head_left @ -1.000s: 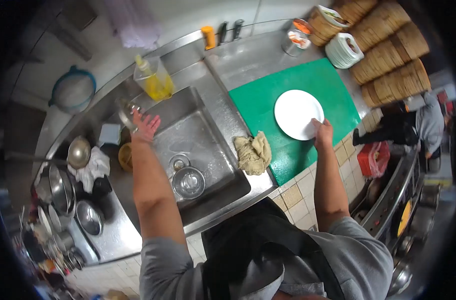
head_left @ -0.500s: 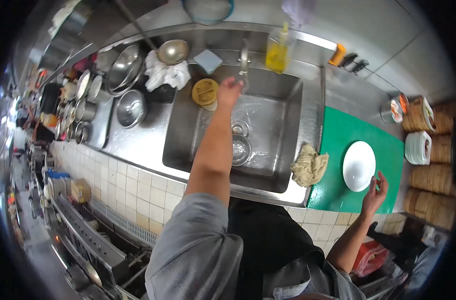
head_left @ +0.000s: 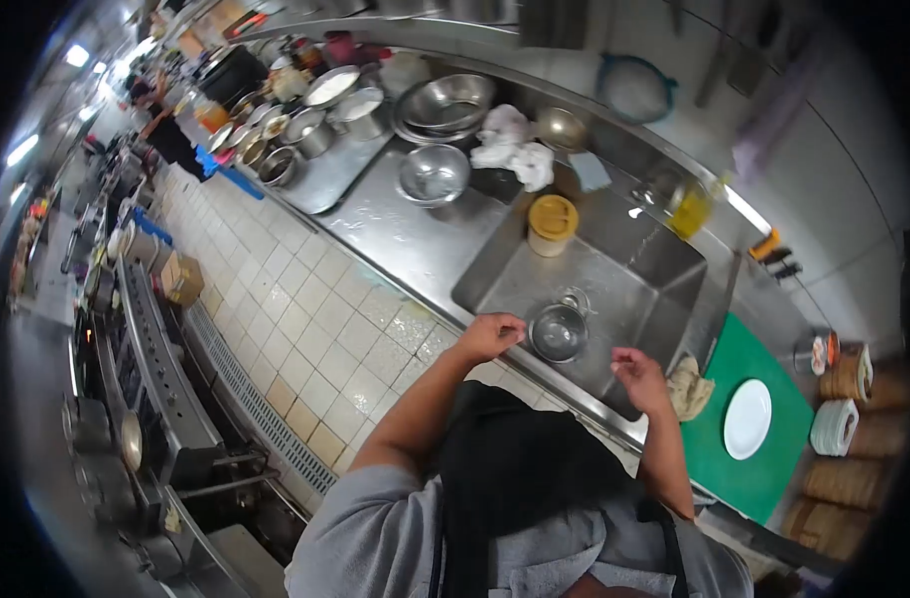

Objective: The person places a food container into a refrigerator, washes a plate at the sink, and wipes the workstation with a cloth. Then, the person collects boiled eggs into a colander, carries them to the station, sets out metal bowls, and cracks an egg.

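My left hand [head_left: 495, 337] hovers by the sink's front edge, fingers loosely bent and nothing visible in them. Over the front right of the steel sink [head_left: 664, 324] is my right hand [head_left: 638, 379], empty, its fingers apart. A small round metal bowl [head_left: 559, 333] lies on the sink floor between my hands, touched by neither. At the sink's back left corner stands a tub with a yellow lid [head_left: 553, 217]. Water trickles near the faucet [head_left: 658, 191] at the back. A crumpled beige cloth [head_left: 689, 389] lies on the right rim, near my right hand.
A white oval plate [head_left: 748, 419] rests on a green cutting board [head_left: 719, 463] at the right. Stacked white dishes [head_left: 834, 429] and bamboo steamers [head_left: 849, 480] stand beyond. Metal bowls [head_left: 433, 175] and pots fill the left counter. A person [head_left: 166, 130] stands far down the aisle.
My left hand has drawn back from the faucet to the sink's front edge. My right hand has left the plate's side and come over the sink. The view has turned left.
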Demonstrator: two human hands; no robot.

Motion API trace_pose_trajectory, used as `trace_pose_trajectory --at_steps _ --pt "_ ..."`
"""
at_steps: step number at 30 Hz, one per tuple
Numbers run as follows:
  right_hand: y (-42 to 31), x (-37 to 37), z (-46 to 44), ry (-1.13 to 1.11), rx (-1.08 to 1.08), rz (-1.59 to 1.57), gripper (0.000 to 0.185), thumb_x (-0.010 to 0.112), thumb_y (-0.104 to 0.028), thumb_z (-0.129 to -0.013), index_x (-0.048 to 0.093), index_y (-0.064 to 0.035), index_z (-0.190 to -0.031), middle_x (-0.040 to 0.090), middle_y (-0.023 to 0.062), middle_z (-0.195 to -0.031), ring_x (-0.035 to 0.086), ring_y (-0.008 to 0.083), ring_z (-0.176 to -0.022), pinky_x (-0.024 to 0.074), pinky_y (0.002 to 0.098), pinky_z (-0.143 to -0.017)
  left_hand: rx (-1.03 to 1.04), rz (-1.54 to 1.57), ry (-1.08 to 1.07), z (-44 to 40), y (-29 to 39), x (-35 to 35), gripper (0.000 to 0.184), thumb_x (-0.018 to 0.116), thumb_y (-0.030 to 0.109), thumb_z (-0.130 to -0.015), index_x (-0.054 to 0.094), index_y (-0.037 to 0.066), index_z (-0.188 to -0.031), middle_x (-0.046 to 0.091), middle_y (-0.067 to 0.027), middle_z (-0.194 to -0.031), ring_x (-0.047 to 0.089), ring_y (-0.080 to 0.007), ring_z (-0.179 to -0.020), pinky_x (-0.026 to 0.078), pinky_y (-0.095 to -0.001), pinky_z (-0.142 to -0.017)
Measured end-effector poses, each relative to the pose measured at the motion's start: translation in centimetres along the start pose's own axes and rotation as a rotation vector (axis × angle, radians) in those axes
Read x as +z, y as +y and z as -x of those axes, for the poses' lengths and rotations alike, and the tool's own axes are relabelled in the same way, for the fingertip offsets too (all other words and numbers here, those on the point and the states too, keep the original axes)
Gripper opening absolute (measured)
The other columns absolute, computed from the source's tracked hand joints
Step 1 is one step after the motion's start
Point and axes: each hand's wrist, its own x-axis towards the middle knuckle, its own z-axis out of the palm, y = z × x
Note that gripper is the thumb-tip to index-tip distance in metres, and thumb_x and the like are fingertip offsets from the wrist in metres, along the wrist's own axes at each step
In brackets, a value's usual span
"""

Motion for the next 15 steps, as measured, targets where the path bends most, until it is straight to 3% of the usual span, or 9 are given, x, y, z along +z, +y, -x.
trace_pose_trajectory --at_steps 2,3,6,10,12,15 --pt "-0.8 3.5 -1.6 -0.033 -0.011 -0.013 0.028 0.066 -0.008 -0.086 0.063 -0.0013 -0.113 0.066 0.0054 -0.099 0.060 0.0119 -0.090 0.0484 0.0273 -0.082 -0.056 0.506 0.124 1.0 -1.4 -3.0 0.033 0.070 0.022 -0.086 0.066 0.003 -0.112 0.070 -0.0082 -0.100 0.064 -0.0174 -0.093 0.050 -0.0303 -0.085" --pt "-1.1 5.1 -2.3 -0.057 -0.004 -0.039 0.027 0.066 -0.008 -0.087 0.063 -0.0013 -0.113 0.065 0.0041 -0.097 0.059 0.0105 -0.089 0.0481 0.0265 -0.082 -0.045 0.512 0.175 1.8 -3.0 -5.1 0.032 0.069 0.021 -0.088 0.065 0.002 -0.113 0.068 -0.0038 -0.099 0.061 -0.0125 -0.093 0.049 -0.0290 -0.085" --pt "-2.1 9.5 -4.7 0.007 0.044 0.018 0.028 0.067 -0.009 -0.085 0.064 -0.0034 -0.113 0.066 0.0078 -0.101 0.062 0.0154 -0.094 0.0490 0.0287 -0.084 -0.059 0.613 0.345 6.2 -7.8 -12.3 0.036 0.070 0.025 -0.087 0.065 0.003 -0.115 0.068 -0.0070 -0.103 0.062 -0.0150 -0.095 0.048 -0.0298 -0.087" --pt "-6.7 14.1 -6.8 0.186 -0.141 0.374 0.029 0.069 -0.010 -0.082 0.064 -0.0042 -0.110 0.065 0.0135 -0.110 0.063 0.0241 -0.099 0.0499 0.0313 -0.084 -0.329 -0.004 0.462 15.9 -15.2 -18.8 0.043 0.071 0.031 -0.085 0.064 0.002 -0.117 0.066 -0.0145 -0.112 0.063 -0.0226 -0.101 0.049 -0.0332 -0.089" --pt "-10.7 15.9 -7.9 0.197 -0.175 0.293 0.028 0.069 -0.009 -0.081 0.065 -0.0073 -0.109 0.062 0.0146 -0.114 0.060 0.0286 -0.104 0.0498 0.0328 -0.085 -0.482 0.297 0.506 20.7 -20.5 -19.0 0.049 0.072 0.035 -0.082 0.064 0.004 -0.118 0.066 -0.0187 -0.113 0.064 -0.0275 -0.104 0.050 -0.0364 -0.090" --pt "-14.8 18.1 -11.3 0.228 -0.271 0.234 0.027 0.068 -0.009 -0.082 0.065 -0.0074 -0.109 0.061 0.0125 -0.117 0.059 0.0261 -0.106 0.0492 0.0332 -0.082 -0.660 0.272 0.567 26.8 -24.7 -18.3 0.050 0.071 0.037 -0.082 0.064 0.002 -0.117 0.067 -0.0190 -0.110 0.065 -0.0282 -0.102 0.050 -0.0367 -0.089"
